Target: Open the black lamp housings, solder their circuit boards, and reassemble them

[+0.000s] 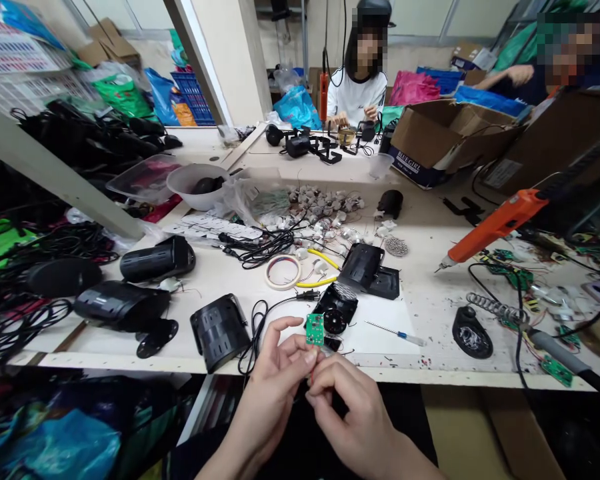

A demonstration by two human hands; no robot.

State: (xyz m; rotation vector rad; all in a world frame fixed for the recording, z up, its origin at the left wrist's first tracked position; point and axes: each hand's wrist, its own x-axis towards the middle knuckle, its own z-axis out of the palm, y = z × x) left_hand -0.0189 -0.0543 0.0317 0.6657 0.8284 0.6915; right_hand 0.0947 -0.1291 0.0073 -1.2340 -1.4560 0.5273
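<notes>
both hands pinching green circuit board

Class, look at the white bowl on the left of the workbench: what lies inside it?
Inside the white bowl lies one dark rounded object. The near wall hides the bowl's bottom and the object's underside.

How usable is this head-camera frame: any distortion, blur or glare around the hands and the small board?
Head view: wide-angle bending, the table edge bows and the white post at left leans; light is even and soft, with no harsh glare on the tabletop; the green circuit board, held by the left hand with the right hand just below it, is sharp enough; both people's faces are pixelated.
</notes>
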